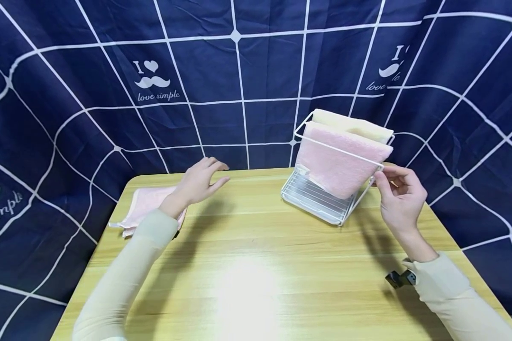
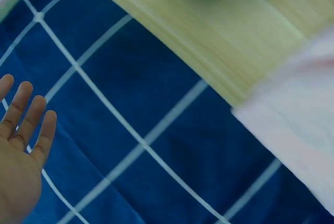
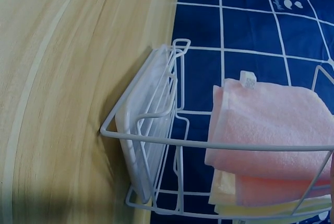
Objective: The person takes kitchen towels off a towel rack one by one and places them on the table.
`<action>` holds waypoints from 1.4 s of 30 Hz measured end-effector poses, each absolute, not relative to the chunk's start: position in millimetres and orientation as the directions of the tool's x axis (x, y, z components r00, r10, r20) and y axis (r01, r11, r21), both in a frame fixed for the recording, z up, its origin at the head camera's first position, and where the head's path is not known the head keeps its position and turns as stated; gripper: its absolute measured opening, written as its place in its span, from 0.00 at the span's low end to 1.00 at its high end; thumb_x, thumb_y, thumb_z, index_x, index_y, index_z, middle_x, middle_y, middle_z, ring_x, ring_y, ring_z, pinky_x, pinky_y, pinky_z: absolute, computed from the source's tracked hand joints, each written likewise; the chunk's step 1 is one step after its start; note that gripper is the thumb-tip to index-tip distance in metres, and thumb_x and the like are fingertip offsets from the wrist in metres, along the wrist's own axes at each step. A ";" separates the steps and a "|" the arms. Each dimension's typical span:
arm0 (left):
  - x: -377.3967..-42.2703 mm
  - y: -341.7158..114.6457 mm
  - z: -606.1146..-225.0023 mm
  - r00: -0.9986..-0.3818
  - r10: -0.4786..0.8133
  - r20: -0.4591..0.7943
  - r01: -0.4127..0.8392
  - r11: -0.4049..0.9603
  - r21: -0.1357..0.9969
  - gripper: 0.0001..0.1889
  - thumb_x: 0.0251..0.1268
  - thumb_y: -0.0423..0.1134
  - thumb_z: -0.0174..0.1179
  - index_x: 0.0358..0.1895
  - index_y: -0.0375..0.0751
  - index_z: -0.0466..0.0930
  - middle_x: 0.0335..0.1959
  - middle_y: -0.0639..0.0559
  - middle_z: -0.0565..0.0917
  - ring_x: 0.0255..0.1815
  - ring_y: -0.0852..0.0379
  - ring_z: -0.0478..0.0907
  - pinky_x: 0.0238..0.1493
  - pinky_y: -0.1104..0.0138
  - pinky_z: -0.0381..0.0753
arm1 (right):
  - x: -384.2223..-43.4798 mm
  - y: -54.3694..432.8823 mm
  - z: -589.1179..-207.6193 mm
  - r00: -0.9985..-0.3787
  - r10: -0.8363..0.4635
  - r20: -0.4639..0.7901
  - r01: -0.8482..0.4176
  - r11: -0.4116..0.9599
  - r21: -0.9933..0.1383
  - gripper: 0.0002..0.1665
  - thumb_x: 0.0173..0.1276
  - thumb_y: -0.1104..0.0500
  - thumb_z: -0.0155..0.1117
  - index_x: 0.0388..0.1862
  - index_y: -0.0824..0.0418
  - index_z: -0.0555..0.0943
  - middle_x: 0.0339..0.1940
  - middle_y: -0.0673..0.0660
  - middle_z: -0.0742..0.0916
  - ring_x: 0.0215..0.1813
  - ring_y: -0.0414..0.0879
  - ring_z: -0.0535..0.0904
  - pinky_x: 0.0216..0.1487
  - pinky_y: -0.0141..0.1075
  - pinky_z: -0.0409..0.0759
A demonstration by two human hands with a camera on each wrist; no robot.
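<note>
A white wire rack (image 1: 309,208) with a tray in its base stands on the right side of the table. My right hand (image 1: 403,196) pinches the rack's wire frame at its right side, thumb in front. A folded pink towel (image 1: 337,173) and a cream towel (image 1: 345,122) hang across its upper wires; the right wrist view shows the pink towel (image 3: 276,119) with a small white tag. Holding nothing, my left hand (image 1: 198,182) hovers with fingers extended over the table's back left. Nearest to it, a folded pink towel (image 1: 149,201) lies partly behind that forearm.
The wooden table (image 1: 256,251) has a bright glare in front. Dark blue curtain (image 1: 213,71) with white grid lines surrounds its back and sides. A black strap camera (image 1: 401,278) is at the right wrist.
</note>
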State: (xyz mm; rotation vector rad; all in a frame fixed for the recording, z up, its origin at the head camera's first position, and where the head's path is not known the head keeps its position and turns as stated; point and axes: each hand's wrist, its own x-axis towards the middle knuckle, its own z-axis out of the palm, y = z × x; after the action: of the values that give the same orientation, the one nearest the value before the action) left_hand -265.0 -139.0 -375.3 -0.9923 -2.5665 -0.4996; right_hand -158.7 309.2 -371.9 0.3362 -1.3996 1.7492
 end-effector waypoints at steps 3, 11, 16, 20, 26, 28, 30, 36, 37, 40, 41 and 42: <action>-265.6 -122.0 -369.2 -0.679 0.575 0.457 0.709 0.674 0.206 0.16 0.74 0.49 0.65 0.56 0.43 0.84 0.50 0.47 0.87 0.55 0.45 0.82 0.57 0.51 0.82 | -158.8 309.2 -370.6 -0.600 0.445 0.665 -0.746 -0.011 -0.666 0.09 0.63 0.84 0.65 0.42 0.80 0.83 0.35 0.56 0.92 0.29 0.41 0.87 0.33 0.26 0.84; -267.6 -78.0 -348.4 -0.608 0.565 0.559 0.767 0.601 0.227 0.16 0.75 0.50 0.64 0.55 0.44 0.85 0.49 0.48 0.86 0.55 0.48 0.83 0.63 0.54 0.81 | -160.3 309.4 -366.7 -0.601 0.440 0.667 -0.750 -0.022 -0.661 0.08 0.63 0.84 0.64 0.42 0.83 0.82 0.33 0.57 0.91 0.29 0.41 0.87 0.33 0.27 0.85; -266.0 -51.6 -332.9 -0.551 0.567 0.613 0.808 0.547 0.220 0.17 0.75 0.51 0.65 0.56 0.44 0.85 0.49 0.49 0.86 0.53 0.49 0.83 0.61 0.56 0.81 | -160.9 309.6 -366.5 -0.606 0.439 0.664 -0.747 -0.027 -0.664 0.09 0.63 0.84 0.64 0.42 0.81 0.82 0.34 0.57 0.91 0.29 0.41 0.88 0.34 0.27 0.85; -263.5 -33.3 -321.0 -0.495 0.573 0.654 0.841 0.505 0.194 0.16 0.74 0.50 0.65 0.55 0.45 0.86 0.50 0.49 0.87 0.54 0.50 0.83 0.58 0.58 0.82 | -160.6 309.3 -366.5 -0.611 0.435 0.662 -0.742 -0.021 -0.670 0.09 0.63 0.84 0.64 0.42 0.81 0.83 0.33 0.56 0.91 0.29 0.41 0.88 0.33 0.27 0.85; -260.9 -8.0 -301.4 -0.431 0.600 0.674 0.878 0.450 0.161 0.16 0.75 0.49 0.65 0.55 0.43 0.87 0.52 0.49 0.87 0.55 0.49 0.83 0.61 0.59 0.80 | -160.0 309.0 -366.4 -0.606 0.434 0.667 -0.747 -0.020 -0.665 0.08 0.63 0.84 0.64 0.42 0.83 0.81 0.34 0.56 0.91 0.29 0.42 0.87 0.33 0.27 0.85; -260.1 0.4 -295.5 -0.411 0.609 0.679 0.888 0.437 0.146 0.16 0.76 0.49 0.64 0.55 0.42 0.87 0.51 0.49 0.86 0.54 0.50 0.83 0.59 0.60 0.80 | -159.7 308.9 -366.4 -0.604 0.438 0.666 -0.747 -0.019 -0.665 0.08 0.63 0.84 0.64 0.42 0.83 0.81 0.33 0.56 0.91 0.29 0.42 0.87 0.33 0.27 0.85; -259.4 9.0 -290.4 -0.393 0.615 0.683 0.894 0.430 0.128 0.16 0.76 0.50 0.64 0.55 0.43 0.87 0.51 0.49 0.86 0.54 0.50 0.83 0.58 0.61 0.80 | -159.6 308.8 -366.6 -0.603 0.443 0.664 -0.746 -0.018 -0.666 0.08 0.63 0.84 0.64 0.42 0.83 0.82 0.33 0.56 0.91 0.29 0.41 0.87 0.33 0.27 0.85; -258.4 33.1 -278.4 -0.392 0.648 0.653 0.893 0.439 0.100 0.19 0.77 0.53 0.62 0.59 0.46 0.85 0.55 0.51 0.86 0.55 0.52 0.82 0.59 0.62 0.80 | -159.8 308.9 -367.8 -0.607 0.442 0.661 -0.742 -0.019 -0.670 0.09 0.63 0.84 0.64 0.42 0.83 0.82 0.34 0.56 0.92 0.29 0.41 0.88 0.34 0.27 0.85; -258.8 36.6 -276.9 -0.399 0.655 0.642 0.891 0.442 0.103 0.19 0.77 0.54 0.62 0.59 0.46 0.85 0.56 0.51 0.85 0.56 0.52 0.81 0.60 0.62 0.79 | -159.7 308.9 -368.0 -0.608 0.441 0.660 -0.742 -0.018 -0.671 0.09 0.63 0.84 0.64 0.42 0.82 0.82 0.34 0.56 0.92 0.29 0.41 0.88 0.34 0.27 0.85; -260.1 46.2 -273.3 -0.425 0.673 0.606 0.883 0.455 0.114 0.19 0.77 0.55 0.61 0.60 0.48 0.84 0.58 0.53 0.84 0.58 0.52 0.81 0.62 0.62 0.79 | -159.4 309.0 -368.5 -0.609 0.439 0.660 -0.740 -0.016 -0.672 0.09 0.63 0.84 0.64 0.42 0.81 0.83 0.35 0.56 0.92 0.29 0.41 0.88 0.33 0.27 0.85; -260.8 49.1 -272.7 -0.431 0.678 0.595 0.881 0.458 0.117 0.20 0.77 0.55 0.61 0.61 0.48 0.83 0.58 0.53 0.84 0.59 0.53 0.80 0.62 0.62 0.78 | -159.3 309.0 -368.6 -0.610 0.438 0.661 -0.740 -0.015 -0.673 0.09 0.63 0.84 0.64 0.42 0.81 0.83 0.35 0.56 0.92 0.29 0.41 0.88 0.33 0.27 0.85; -261.4 51.8 -272.2 -0.438 0.683 0.584 0.879 0.461 0.120 0.20 0.78 0.55 0.60 0.62 0.48 0.83 0.59 0.53 0.84 0.60 0.53 0.80 0.62 0.63 0.78 | -159.2 309.0 -368.7 -0.609 0.438 0.661 -0.740 -0.015 -0.672 0.09 0.63 0.84 0.64 0.42 0.81 0.83 0.35 0.56 0.92 0.29 0.41 0.88 0.33 0.27 0.85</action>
State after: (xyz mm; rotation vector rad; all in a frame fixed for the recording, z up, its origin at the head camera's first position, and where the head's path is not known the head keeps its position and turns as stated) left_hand -261.4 51.8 -272.2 -1.3045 -2.2554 -0.5724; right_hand -159.2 309.0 -368.7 0.3375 -1.4067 1.7523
